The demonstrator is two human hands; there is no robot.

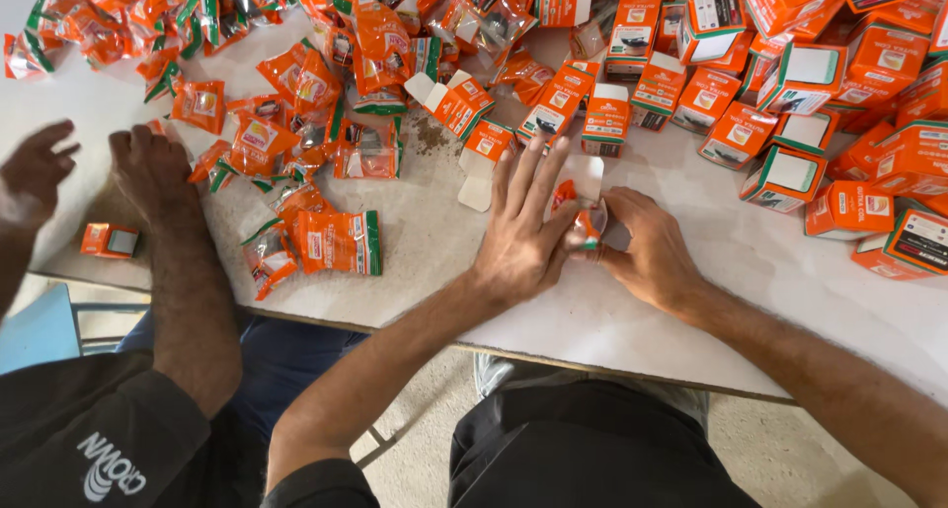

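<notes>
While both hands work at the near-middle of the white table (pixel 691 271), the left hand (pixel 523 236) lies flat w/ fingers spread & straight, palm down, pressing on a small orange carton (pixel 581 212) whose white flap sticks out past the fingertips. Right hand (pixel 647 246) is curled, fingers & thumb pinching the same carton from the right side; carton sits betw. the two hands, touching both, partly hidden under them.

Just beyond the left hand's fingertips lies another flat, unfolded carton (pixel 482 157), white flap toward the camera. Far right & back of the table: a big heap of made-up orange-and-white boxes (pixel 839 83), stacked loosely, some on their sides. Back left & centre: a spread of orange plastic packets w/ green edges (pixel 326 93); a few more packets (pixel 331 241) lie near the front edge, left of the left hand, well apart from it.

At the left a second person sits alongside, dark shirt; their two hands (pixel 148 167) rest on the table near the packets, one palm down w/ knuckles bent, the other at the frame edge w/ fingers loosely curled, holding nothing that shows. One small orange box (pixel 109 239) lies by itself near that person's forearm. Blue seat (pixel 39 330) below the table edge, lower left.
</notes>
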